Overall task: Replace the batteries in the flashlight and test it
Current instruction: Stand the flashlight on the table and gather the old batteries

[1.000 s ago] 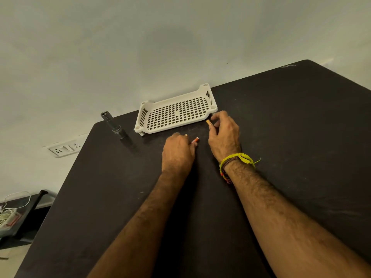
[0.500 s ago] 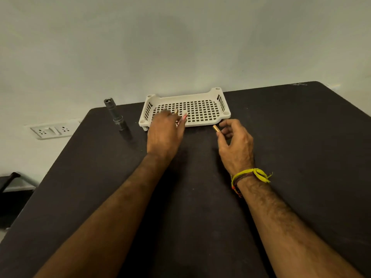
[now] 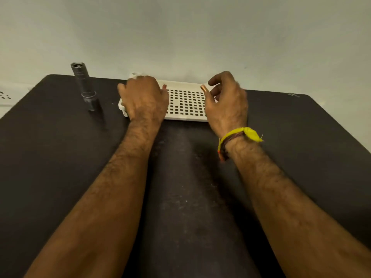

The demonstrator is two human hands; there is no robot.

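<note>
Dark table (image 3: pixel 60 157) — one flashlight (image 3: pixel 85 87), two hands.

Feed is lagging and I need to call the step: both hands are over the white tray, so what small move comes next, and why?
Probably lower the right hand and release its battery into the perforated tray. The copper-coloured battery is pinched above the tray's right side. The left hand also covers the tray, with a red tip showing. The flashlight stands untouched to the left.
</note>
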